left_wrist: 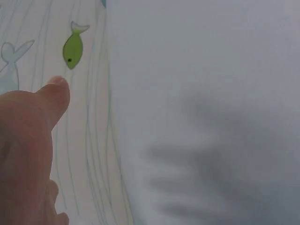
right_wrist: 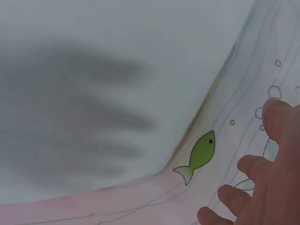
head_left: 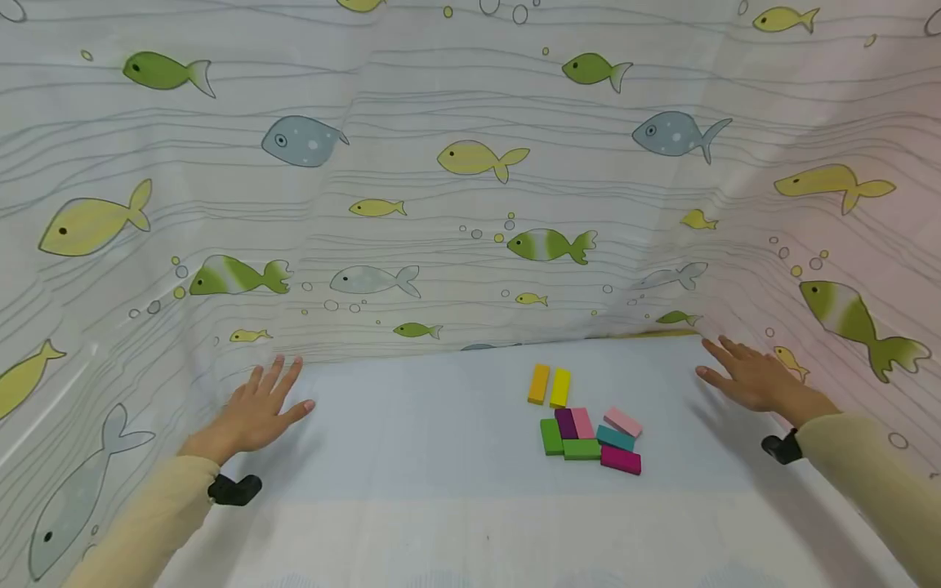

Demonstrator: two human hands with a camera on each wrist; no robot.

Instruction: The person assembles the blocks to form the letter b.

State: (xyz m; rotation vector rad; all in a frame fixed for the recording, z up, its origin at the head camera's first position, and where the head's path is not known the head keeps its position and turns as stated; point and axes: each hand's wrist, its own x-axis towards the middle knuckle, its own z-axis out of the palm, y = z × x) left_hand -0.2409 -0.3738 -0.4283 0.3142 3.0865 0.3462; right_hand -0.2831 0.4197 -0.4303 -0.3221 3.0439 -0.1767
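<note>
My left hand (head_left: 253, 412) hovers over the left side of the white surface, fingers spread, holding nothing. At the far right my right hand (head_left: 750, 377) is likewise spread in the air, its shadow falling on the surface. Between them, nearer the right hand, lie several coloured blocks: an orange block (head_left: 539, 384) beside a yellow block (head_left: 560, 388), and below these a group with a purple block (head_left: 565, 424), a pink block (head_left: 582, 423), green blocks (head_left: 581, 449), a teal block (head_left: 615, 438), another pink block (head_left: 622, 422) and a magenta block (head_left: 621, 460).
A fish-patterned curtain (head_left: 441, 106) hangs behind the white table surface (head_left: 412, 433) and along both sides. Black wrist straps (head_left: 235, 490) show under the sleeves. The surface's back edge (right_wrist: 199, 115) meets the curtain near the right hand.
</note>
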